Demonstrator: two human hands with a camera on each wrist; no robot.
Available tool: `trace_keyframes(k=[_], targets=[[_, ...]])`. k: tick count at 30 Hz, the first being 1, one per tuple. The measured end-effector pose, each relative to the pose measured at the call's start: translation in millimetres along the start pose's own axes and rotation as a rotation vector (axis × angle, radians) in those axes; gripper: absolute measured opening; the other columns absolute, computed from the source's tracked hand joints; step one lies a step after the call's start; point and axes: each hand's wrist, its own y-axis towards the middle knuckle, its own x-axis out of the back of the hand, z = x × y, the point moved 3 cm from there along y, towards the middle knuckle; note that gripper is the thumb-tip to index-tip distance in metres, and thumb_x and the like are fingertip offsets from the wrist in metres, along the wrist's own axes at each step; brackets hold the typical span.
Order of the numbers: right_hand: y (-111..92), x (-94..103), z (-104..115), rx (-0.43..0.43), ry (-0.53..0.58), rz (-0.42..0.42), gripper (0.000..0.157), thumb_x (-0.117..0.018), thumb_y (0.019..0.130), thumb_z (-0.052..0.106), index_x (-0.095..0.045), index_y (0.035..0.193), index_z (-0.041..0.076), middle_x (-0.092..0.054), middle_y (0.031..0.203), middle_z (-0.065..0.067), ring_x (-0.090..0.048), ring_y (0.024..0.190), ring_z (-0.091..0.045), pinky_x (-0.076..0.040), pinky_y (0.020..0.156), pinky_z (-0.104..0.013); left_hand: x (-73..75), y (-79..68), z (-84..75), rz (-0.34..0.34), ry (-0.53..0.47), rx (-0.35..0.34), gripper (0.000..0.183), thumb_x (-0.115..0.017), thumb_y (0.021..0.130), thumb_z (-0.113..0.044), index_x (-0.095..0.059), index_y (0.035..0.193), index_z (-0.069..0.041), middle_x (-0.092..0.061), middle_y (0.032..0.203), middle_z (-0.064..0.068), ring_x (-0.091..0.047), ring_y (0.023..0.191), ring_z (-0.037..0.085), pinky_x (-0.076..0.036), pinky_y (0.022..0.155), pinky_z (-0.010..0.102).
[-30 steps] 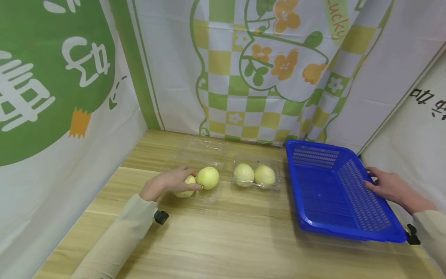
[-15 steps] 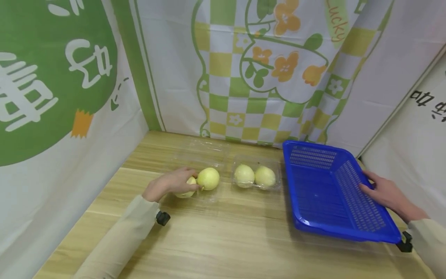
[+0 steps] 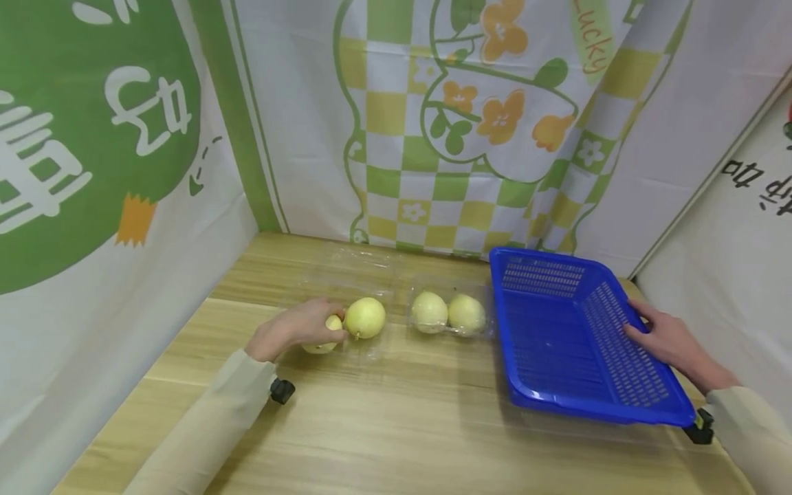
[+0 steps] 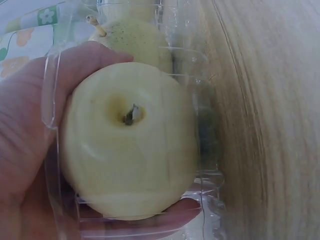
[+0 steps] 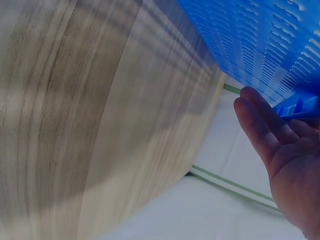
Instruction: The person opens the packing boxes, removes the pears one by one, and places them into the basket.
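In the head view my left hand [image 3: 298, 328] grips a pale yellow pear [image 3: 322, 342] at the left end of an open clear plastic clamshell box [image 3: 365, 352]. A second pear [image 3: 365, 317] lies right beside it in the same box. The left wrist view shows my thumb and fingers round the held pear [image 4: 130, 155], its stem end toward the camera. On the right, my right hand [image 3: 668, 340] holds the right rim of a blue plastic basket [image 3: 557, 344], thumb over the edge and fingers outside. No fruit lies in the basket, which seems raised off the table.
Another clear box [image 3: 450, 283] with two pears [image 3: 430, 313] stands between the open box and the basket, close to the basket's left rim. The open box's lid [image 3: 349, 268] lies back toward the printed curtain [image 3: 433, 179]. Below is a wooden table [image 3: 396, 426].
My right hand has moved the basket to the left, nearer the middle box. My left hand stays on the same pear, which has hardly moved. The head view has shifted slightly.
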Motion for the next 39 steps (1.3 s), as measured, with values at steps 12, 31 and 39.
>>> trace_keyframes(k=[12, 31, 39], targets=[[1, 1.1, -3, 0.011, 0.007, 0.008, 0.061, -0.059, 0.085, 0.021, -0.038, 0.132, -0.013, -0.049, 0.114, -0.042, -0.061, 0.082, -0.047, -0.046, 0.067, -0.053, 6.4, 0.9, 0.7, -0.048, -0.034, -0.003, 0.03, -0.058, 0.084, -0.036, -0.063, 0.11, -0.021, -0.057, 0.119, 0.004, -0.053, 0.1, 0.021, -0.047, 0.074, 0.037], [4, 1.1, 1, -0.018, -0.01, 0.044, 0.063, -0.058, 0.086, 0.022, -0.036, 0.134, -0.011, -0.051, 0.112, -0.041, -0.062, 0.077, -0.037, -0.046, 0.062, -0.044, 31.2, 4.8, -7.8, -0.147, 0.005, -0.058, 0.032, -0.056, 0.085, -0.036, -0.063, 0.108, -0.015, -0.058, 0.109, 0.005, -0.052, 0.083, 0.018, -0.044, 0.064, 0.03], [3, -0.7, 1, -0.02, -0.026, 0.042, 0.062, -0.057, 0.087, 0.022, -0.035, 0.134, -0.012, -0.054, 0.108, -0.041, -0.06, 0.071, -0.03, -0.045, 0.06, -0.04, 48.2, 7.7, -26.3, -0.182, 0.001, -0.136, 0.033, -0.054, 0.087, -0.04, -0.063, 0.11, -0.017, -0.06, 0.11, 0.002, -0.055, 0.1, 0.02, -0.046, 0.081, 0.038]])
